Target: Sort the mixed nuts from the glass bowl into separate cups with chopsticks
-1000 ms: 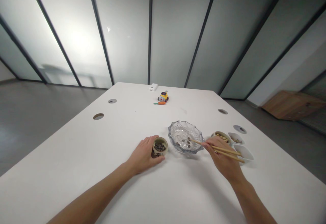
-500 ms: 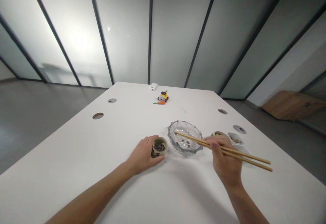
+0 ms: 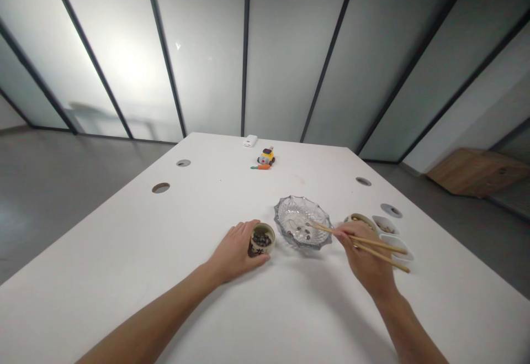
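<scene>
My left hand (image 3: pixel 236 251) is wrapped round a small cup (image 3: pixel 261 250) with dark characters on its side, upright on the table. Dark beans (image 3: pixel 261 238) lie inside that cup. To its right stands a clear glass dish (image 3: pixel 285 209) with a scalloped rim and several dark beans (image 3: pixel 307 237) on its bottom. A pair of wooden chopsticks (image 3: pixel 379 244) is gripped in my right hand (image 3: pixel 370 264), just right of the dish. Their tips are over the dish's inside; I cannot make out a bean between them.
Behind my right hand stand another small cup (image 3: pixel 359 217) and white dishes (image 3: pixel 385 223) with light pieces in one. Farther back on the white table (image 3: pixel 199 215) are a yellow toy vehicle (image 3: pixel 267 156), an orange carrot-like item (image 3: pixel 261 167) and a white box (image 3: pixel 250 141). Round holes (image 3: pixel 160 188) pierce the tabletop.
The chopstick tips have moved right and lower across the glass dish, and their rear ends have drawn in leftward. A dark bean seen at the tips before no longer shows there. My left hand stays put.
</scene>
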### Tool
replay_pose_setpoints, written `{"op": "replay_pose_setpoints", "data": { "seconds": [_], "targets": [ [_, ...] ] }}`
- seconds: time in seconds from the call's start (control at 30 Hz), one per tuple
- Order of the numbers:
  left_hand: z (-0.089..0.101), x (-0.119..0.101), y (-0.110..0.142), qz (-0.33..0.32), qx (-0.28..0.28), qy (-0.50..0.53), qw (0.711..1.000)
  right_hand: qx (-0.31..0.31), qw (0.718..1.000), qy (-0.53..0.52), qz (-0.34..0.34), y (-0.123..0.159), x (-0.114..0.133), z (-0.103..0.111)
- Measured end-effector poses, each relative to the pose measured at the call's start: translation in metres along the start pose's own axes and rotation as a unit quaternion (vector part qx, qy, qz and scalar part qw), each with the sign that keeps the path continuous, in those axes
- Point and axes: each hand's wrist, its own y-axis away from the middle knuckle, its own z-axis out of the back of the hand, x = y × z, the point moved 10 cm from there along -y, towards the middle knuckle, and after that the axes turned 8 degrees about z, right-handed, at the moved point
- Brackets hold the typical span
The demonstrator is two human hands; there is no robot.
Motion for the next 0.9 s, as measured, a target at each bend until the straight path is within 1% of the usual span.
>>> {"op": "replay_pose_setpoints", "data": {
  "seconds": [0.17, 0.33, 0.47, 0.6, 0.9],
  "targets": [
    [0.001, -0.001, 0.0, 0.002, 0.002, 0.002, 1.0, 0.024, 1.0, 0.015, -0.005, 0.003, -0.01, -0.008],
    [0.0, 0.0, -0.001, 0.008, 0.009, -0.002, 1.0, 0.033, 0.999, 0.011, -0.033, 0.009, -0.019, -0.013],
    [0.001, -0.001, 0.0, -0.003, 0.003, 0.004, 1.0, 0.029, 0.998, 0.002, -0.051, 0.013, -0.025, -0.014],
    [0.001, -0.002, 0.0, -0.012, -0.002, 0.005, 1.0, 0.031, 0.998, -0.003, -0.055, 0.014, -0.026, -0.015],
    [0.001, -0.002, 0.0, -0.003, 0.007, -0.003, 1.0, 0.034, 0.999, 0.008, -0.042, 0.013, -0.022, -0.014]
  ]
}}
